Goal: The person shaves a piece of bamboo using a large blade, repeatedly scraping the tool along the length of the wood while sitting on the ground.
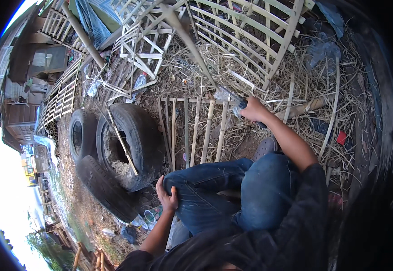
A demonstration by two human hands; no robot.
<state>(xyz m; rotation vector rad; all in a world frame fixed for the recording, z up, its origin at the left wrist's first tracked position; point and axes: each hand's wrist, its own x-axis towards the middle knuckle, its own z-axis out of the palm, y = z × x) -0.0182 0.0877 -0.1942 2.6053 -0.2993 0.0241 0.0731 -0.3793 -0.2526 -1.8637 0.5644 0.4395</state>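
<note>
My right hand (254,109) is closed around the dark handle of a long-bladed knife (233,95). Its blade points up and to the left, toward the lower end of a bamboo pole (192,47); whether the two touch I cannot tell. My left hand (167,198) lies against my jeans at the left knee, thumb apart from the fingers, holding nothing. Between my knees and the knife lies a frame of bamboo slats (208,122). One shoe (265,147) shows beyond my right knee.
Several worn tires (135,135) stand left of me, one with a bamboo strip (122,142) across it. Slatted bamboo panels (246,36) lie ahead. Bamboo shavings (250,140) litter the ground, with a thick bamboo piece (307,107) and a red scrap (341,137) at right.
</note>
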